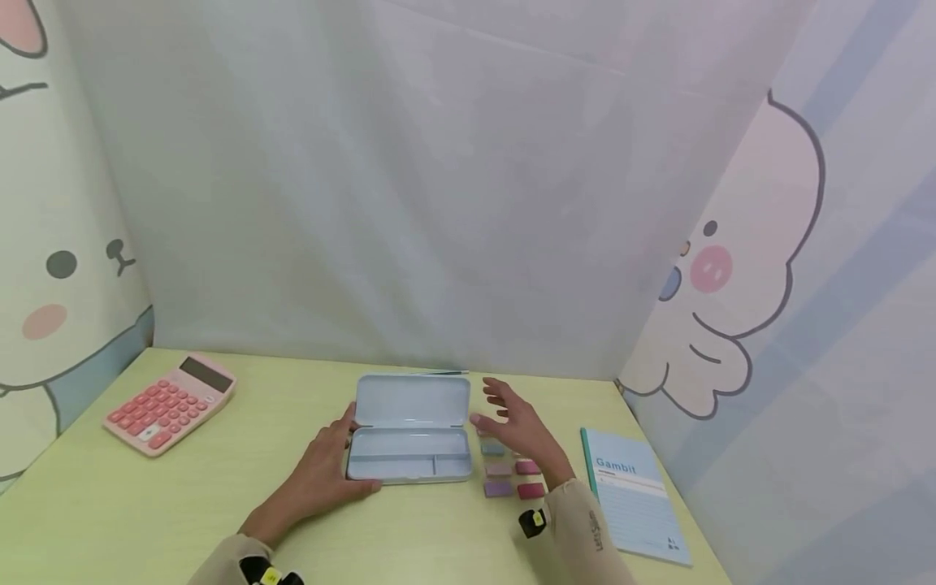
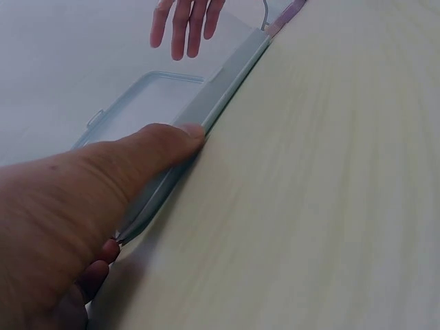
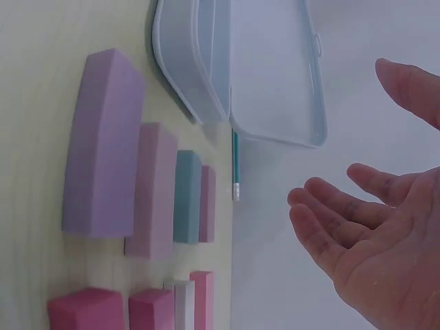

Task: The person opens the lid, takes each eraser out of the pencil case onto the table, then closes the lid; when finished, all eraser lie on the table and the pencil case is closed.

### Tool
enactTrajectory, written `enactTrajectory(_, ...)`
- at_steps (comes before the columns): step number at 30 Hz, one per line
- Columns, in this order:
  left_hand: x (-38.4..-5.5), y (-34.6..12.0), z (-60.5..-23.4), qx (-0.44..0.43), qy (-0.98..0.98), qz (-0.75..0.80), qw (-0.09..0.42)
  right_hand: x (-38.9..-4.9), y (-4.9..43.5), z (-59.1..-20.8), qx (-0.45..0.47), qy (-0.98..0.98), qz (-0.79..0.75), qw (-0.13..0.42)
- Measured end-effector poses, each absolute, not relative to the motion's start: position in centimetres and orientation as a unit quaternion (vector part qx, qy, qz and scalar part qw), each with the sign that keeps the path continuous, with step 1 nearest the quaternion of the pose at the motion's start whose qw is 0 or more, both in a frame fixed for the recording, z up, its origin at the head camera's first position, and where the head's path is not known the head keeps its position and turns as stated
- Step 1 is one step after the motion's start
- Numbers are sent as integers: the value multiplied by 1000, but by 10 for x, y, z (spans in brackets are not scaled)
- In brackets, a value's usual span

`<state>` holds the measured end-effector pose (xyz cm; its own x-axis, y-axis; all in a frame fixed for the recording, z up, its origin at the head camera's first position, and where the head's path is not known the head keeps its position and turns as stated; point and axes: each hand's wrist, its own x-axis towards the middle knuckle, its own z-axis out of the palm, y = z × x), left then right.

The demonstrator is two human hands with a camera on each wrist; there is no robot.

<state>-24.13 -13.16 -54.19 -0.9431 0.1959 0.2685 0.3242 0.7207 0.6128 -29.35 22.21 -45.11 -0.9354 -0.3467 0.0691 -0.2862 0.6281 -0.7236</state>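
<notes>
A pale blue pencil case (image 1: 409, 468) lies with its lid (image 1: 413, 400) raised; its divided compartments hold nothing visible. My left hand (image 1: 329, 467) grips the case's left end, the thumb (image 2: 161, 148) along the front edge and the fingers round the side, partly hidden. Over the erasers, to the right of the case, hovers my right hand (image 1: 522, 426), fingers spread and apart from everything. Below it stand two rows of block erasers, among them a purple eraser (image 3: 103, 148), a teal eraser (image 3: 186, 196) and a dark pink eraser (image 3: 86, 309).
A teal pencil (image 1: 455, 373) lies behind the case, its tip end hidden. At the far left of the table (image 1: 241, 455) sits a pink calculator (image 1: 171, 402). A blue notebook (image 1: 636, 496) lies on the right, and a curtain (image 1: 409, 203) hangs behind.
</notes>
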Motion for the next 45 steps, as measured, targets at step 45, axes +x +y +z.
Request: enactTrajectory(45, -240, -132, -539, -151, -917, -356, 102, -267, 198, -466, -209, 894, -394, -29)
